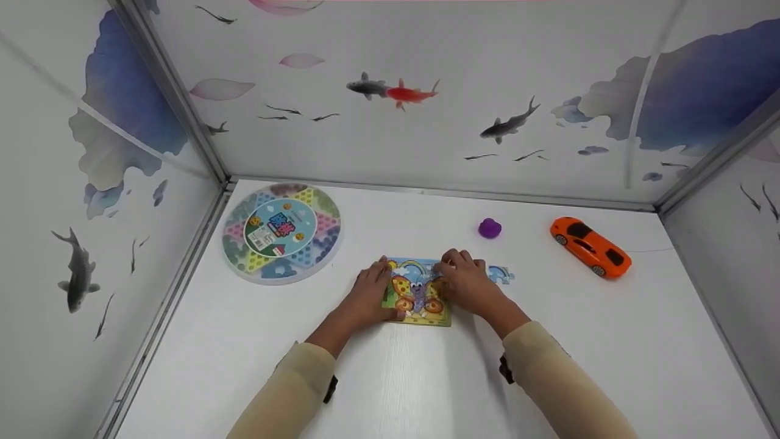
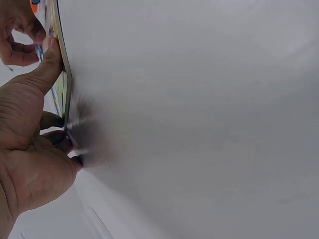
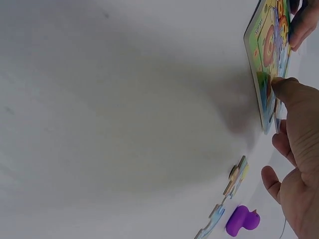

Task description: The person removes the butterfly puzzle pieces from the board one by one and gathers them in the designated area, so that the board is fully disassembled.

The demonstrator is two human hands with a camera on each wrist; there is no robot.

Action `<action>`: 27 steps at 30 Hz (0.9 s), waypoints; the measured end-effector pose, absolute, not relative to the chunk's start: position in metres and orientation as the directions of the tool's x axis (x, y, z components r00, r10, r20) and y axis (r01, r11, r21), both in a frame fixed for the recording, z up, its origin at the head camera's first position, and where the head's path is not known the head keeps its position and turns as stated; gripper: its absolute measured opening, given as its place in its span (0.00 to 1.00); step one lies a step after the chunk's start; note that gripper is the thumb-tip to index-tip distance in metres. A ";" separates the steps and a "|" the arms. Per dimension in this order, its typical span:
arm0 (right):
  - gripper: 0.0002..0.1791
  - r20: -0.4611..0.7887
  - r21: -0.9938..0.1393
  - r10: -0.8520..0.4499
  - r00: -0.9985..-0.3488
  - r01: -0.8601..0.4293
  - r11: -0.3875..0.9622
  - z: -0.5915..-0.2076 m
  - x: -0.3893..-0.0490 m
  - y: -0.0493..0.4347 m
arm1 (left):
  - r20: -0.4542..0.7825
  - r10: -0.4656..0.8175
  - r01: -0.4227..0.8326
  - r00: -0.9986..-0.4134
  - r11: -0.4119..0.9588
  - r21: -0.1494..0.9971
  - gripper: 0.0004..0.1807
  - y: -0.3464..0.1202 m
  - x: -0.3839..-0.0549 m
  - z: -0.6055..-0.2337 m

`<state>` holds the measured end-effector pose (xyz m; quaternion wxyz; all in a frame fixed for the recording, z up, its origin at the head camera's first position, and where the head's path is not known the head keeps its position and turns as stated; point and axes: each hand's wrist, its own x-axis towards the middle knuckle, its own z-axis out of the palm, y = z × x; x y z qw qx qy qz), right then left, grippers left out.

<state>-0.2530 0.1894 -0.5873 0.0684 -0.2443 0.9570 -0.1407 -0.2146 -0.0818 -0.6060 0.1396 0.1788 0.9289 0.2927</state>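
Note:
A jigsaw puzzle board (image 1: pixel 417 299) with a butterfly and rainbow picture lies on the white table. My left hand (image 1: pixel 370 296) holds its left side, the thumb (image 2: pixel 51 57) over the near edge and the other fingers along the side. Over the board's upper right part, my right hand (image 1: pixel 469 283) pinches a puzzle piece (image 3: pixel 278 118) against the picture, mostly hidden by the fingers. In the right wrist view, the right thumb (image 3: pixel 284 88) lies on the board's face. Just right of this hand are loose puzzle pieces (image 1: pixel 501 274) with blue sky and a rainbow.
A round game board (image 1: pixel 323 238) with a colourful star pattern lies at the back left. Behind the right hand is a small purple toy duck (image 1: pixel 489 228), and farther right an orange toy car (image 1: pixel 591 247). Printed white panels (image 1: pixel 426 164) enclose the table.

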 end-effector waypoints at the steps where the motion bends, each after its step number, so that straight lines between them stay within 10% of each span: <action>1: 0.19 -0.055 -0.301 -0.490 -0.870 -0.453 0.839 -0.587 -0.253 0.191 | -0.158 0.413 0.249 -0.897 0.767 0.591 0.59 -0.082 -0.214 -0.606; 27: 0.14 0.025 -0.336 -0.419 -0.908 -0.403 0.852 -0.585 -0.246 0.256 | -0.158 0.380 0.273 -0.912 0.847 0.457 0.59 -0.079 -0.213 -0.597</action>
